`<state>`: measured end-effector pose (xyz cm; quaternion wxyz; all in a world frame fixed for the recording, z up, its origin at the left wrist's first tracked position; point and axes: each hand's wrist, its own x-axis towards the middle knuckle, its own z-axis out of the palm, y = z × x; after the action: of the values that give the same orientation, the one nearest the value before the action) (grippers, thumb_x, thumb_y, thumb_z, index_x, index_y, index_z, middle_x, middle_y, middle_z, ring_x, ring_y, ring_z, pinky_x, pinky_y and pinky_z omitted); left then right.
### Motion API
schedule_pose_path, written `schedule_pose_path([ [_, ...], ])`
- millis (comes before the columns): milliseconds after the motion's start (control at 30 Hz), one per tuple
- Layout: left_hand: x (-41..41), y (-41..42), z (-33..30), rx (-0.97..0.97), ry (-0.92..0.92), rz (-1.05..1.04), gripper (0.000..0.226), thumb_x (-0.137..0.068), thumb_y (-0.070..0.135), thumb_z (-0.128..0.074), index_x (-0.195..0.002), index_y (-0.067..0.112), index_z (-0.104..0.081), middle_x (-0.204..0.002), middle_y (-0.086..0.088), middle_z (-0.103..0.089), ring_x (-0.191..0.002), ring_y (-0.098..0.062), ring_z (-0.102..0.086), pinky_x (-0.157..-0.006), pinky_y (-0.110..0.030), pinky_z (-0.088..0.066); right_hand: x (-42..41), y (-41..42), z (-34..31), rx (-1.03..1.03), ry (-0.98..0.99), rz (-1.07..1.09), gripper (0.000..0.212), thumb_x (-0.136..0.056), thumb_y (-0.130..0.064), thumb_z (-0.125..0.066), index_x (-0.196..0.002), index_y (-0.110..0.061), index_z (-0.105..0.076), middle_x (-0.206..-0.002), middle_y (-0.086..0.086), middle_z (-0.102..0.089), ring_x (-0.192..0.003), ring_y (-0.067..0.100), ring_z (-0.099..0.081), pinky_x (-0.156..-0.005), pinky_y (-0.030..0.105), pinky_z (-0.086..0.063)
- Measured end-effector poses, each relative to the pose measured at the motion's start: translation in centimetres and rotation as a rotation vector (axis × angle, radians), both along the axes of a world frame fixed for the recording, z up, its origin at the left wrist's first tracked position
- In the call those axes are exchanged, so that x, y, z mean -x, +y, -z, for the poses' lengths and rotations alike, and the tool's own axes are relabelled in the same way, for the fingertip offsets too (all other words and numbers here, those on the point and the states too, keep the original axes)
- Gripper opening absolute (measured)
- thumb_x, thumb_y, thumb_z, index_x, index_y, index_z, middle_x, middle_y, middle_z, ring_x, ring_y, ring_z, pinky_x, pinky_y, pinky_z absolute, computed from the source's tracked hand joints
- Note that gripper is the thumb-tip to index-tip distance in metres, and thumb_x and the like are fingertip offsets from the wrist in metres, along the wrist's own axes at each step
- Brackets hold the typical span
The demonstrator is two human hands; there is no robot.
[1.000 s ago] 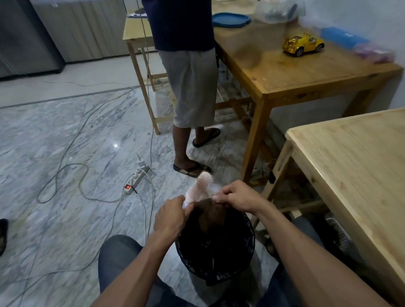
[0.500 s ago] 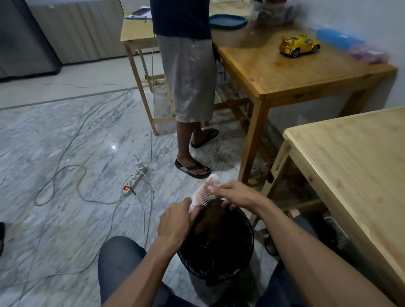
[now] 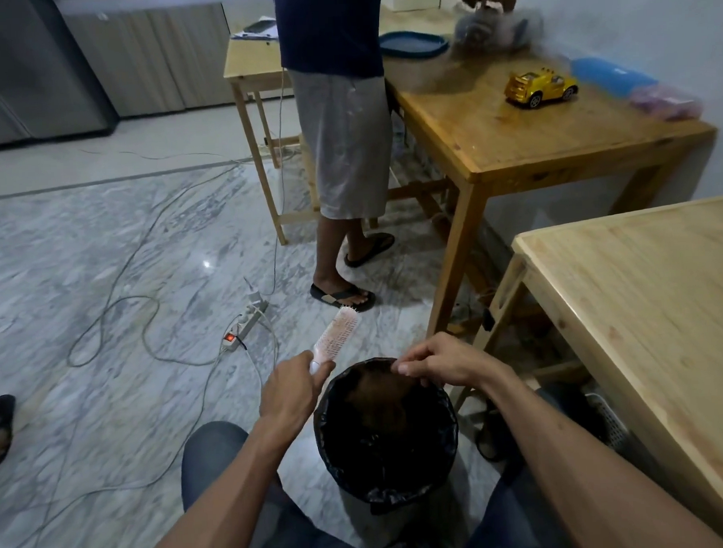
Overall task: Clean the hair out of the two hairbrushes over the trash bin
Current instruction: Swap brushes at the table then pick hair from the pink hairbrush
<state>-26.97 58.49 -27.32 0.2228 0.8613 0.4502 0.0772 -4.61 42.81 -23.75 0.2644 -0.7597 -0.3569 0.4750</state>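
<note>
A pink hairbrush (image 3: 337, 335) with pale bristles points up and away, its handle gripped in my left hand (image 3: 292, 395) just left of the bin. The trash bin (image 3: 330, 445), lined with a black bag, stands on the floor between my knees, with a brownish clump of hair inside. My right hand (image 3: 440, 363) hovers over the bin's far rim with thumb and fingers pinched together; whether hair is between them is too fine to tell. A second hairbrush is not visible.
A person in grey shorts and sandals (image 3: 342, 150) stands at a wooden table (image 3: 511, 143) holding a yellow toy car (image 3: 540, 88). Another wooden table (image 3: 643, 303) is close on my right. A power strip (image 3: 246, 324) and cables lie on the marble floor, left.
My right hand has left the brush bristles and moved right, over the bin. My left hand has swung the brush up and to the left, clear of the bin.
</note>
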Motion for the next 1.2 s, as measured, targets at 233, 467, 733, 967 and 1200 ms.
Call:
schedule_pose_path([
  [233, -1.8, -2.7, -0.9, -0.124, 0.038, 0.195, 0.033, -0.097, 0.053, -0.048, -0.096, 0.020, -0.052, -0.077, -0.005, -0.061, -0.076, -0.034, -0.063, -0.054, -0.038, -0.037, 2.1, 2.4, 0.6, -0.082, 0.204, 0.178, 0.060, -0.091, -0.060, -0.067, -0.136, -0.021, -0.060, -0.128, -0.002, -0.066, -0.084, 0.013, -0.074, -0.064, 0.024, -0.054],
  [467, -1.3, -2.6, -1.0, -0.189, 0.088, 0.175, 0.038, -0.098, 0.054, -0.045, -0.100, 0.017, -0.053, -0.085, -0.011, -0.067, -0.080, -0.037, -0.065, -0.056, -0.039, -0.038, 2.2, 2.1, 0.9, -0.196, 0.201, 0.298, 0.020, -0.094, -0.026, -0.075, -0.085, -0.008, -0.078, -0.063, -0.001, -0.066, -0.047, 0.002, -0.052, -0.047, 0.014, -0.043],
  [733, -0.5, -1.7, -0.1, -0.133, 0.066, 0.095, 0.034, -0.098, 0.048, -0.051, -0.094, 0.015, -0.054, -0.083, -0.011, -0.068, -0.075, -0.035, -0.064, -0.054, -0.037, -0.037, 0.1, -0.1, 0.9, -0.124, 0.040, 0.182, 0.018, -0.092, -0.035, -0.077, -0.091, -0.017, -0.081, -0.078, 0.000, -0.074, -0.062, 0.007, -0.063, -0.060, 0.022, -0.050],
  [967, -2.1, -3.4, -1.2, -0.301, 0.175, 0.197, 0.035, -0.099, 0.050, -0.044, -0.110, 0.016, -0.050, -0.090, -0.011, -0.068, -0.079, -0.036, -0.066, -0.056, -0.038, -0.040, 1.8, 1.4, 0.3, -0.111, 0.171, 0.324, 0.065, -0.084, -0.073, -0.064, -0.126, -0.023, -0.066, -0.122, -0.004, -0.069, -0.070, 0.010, -0.068, -0.060, 0.026, -0.052],
  [1200, -2.4, -4.5, -1.1, -0.454, 0.199, 0.262, 0.026, -0.089, 0.038, -0.055, -0.087, 0.012, -0.059, -0.057, -0.007, -0.060, -0.040, -0.032, -0.055, -0.039, -0.030, -0.029, 1.9, 2.2, 0.6, -0.170, 0.163, 0.519, 0.022, -0.095, -0.016, -0.074, -0.081, 0.002, -0.075, -0.066, 0.006, -0.065, -0.049, 0.007, -0.052, -0.045, 0.014, -0.044],
])
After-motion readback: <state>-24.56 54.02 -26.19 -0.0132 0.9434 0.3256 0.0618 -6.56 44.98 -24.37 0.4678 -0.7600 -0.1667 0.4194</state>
